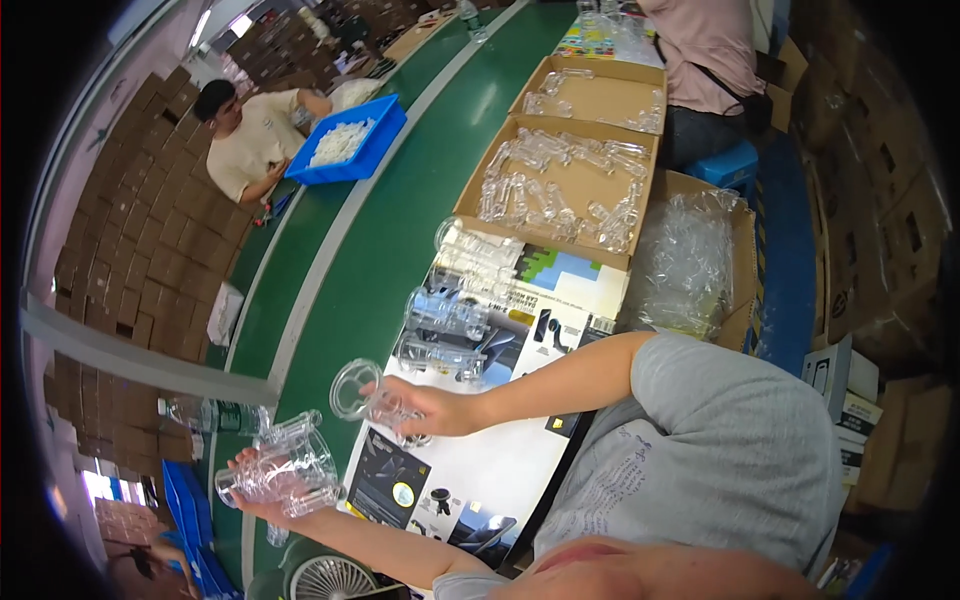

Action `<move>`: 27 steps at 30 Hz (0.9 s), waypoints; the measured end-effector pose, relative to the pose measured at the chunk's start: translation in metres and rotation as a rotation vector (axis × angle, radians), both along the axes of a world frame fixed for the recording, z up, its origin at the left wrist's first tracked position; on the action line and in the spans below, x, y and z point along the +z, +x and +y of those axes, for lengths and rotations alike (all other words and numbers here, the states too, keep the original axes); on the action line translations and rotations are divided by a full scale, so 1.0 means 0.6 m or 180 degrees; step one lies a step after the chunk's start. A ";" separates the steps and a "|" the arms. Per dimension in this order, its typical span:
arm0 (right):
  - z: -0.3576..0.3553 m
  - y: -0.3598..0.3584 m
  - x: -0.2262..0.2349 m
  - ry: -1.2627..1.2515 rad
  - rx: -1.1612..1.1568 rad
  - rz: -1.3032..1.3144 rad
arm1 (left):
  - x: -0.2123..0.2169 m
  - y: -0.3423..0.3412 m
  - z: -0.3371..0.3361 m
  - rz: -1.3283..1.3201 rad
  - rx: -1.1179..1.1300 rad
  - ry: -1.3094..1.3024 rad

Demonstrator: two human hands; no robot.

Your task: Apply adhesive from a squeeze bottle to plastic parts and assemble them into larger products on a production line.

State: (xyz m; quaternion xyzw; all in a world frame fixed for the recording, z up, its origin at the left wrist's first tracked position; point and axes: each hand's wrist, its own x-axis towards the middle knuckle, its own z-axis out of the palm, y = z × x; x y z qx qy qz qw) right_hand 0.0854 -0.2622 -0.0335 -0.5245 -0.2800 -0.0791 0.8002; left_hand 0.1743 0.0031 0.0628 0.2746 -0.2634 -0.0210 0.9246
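My left hand (262, 492) is wrapped round a clear, cup-shaped plastic piece (295, 465) with small tubes along its sides. A little to the right, my right hand (435, 408) grips a smaller clear piece with a wide round rim (355, 390). The two pieces are apart. Several clear tubular pieces (445, 312) lie just beyond my right hand on a printed cardboard sheet (400, 440). Parts of both held pieces are hidden by my fingers, and their exact kind cannot be made out.
Beyond the sheet stand a cardboard tray of clear parts (560, 190) and a second tray (610, 100). A box of clear plastic bags (690, 260) is beside them. A co-worker across the green table (400, 170) handles a blue bin (350, 145). A fan (330, 580) is near my left forearm.
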 end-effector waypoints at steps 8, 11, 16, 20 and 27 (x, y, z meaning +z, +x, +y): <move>-0.025 -0.023 0.030 -0.1706 -0.1139 -0.0228 | 0.015 -0.023 -0.019 -0.0231 -0.0126 -0.0366; -0.021 -0.022 0.026 -0.1871 -0.1337 -0.0693 | 0.025 -0.035 -0.039 -0.0424 0.0202 -0.0598; -0.014 -0.033 0.031 -0.2503 -0.1203 -0.0268 | 0.025 -0.048 -0.062 -0.0570 0.0177 -0.0849; -0.012 -0.025 0.030 -0.2678 -0.1494 -0.0867 | 0.022 -0.052 -0.077 -0.0714 0.0223 -0.0540; -0.014 -0.023 0.029 -0.2821 -0.1711 -0.0978 | 0.019 -0.056 -0.090 -0.0700 0.0461 -0.0141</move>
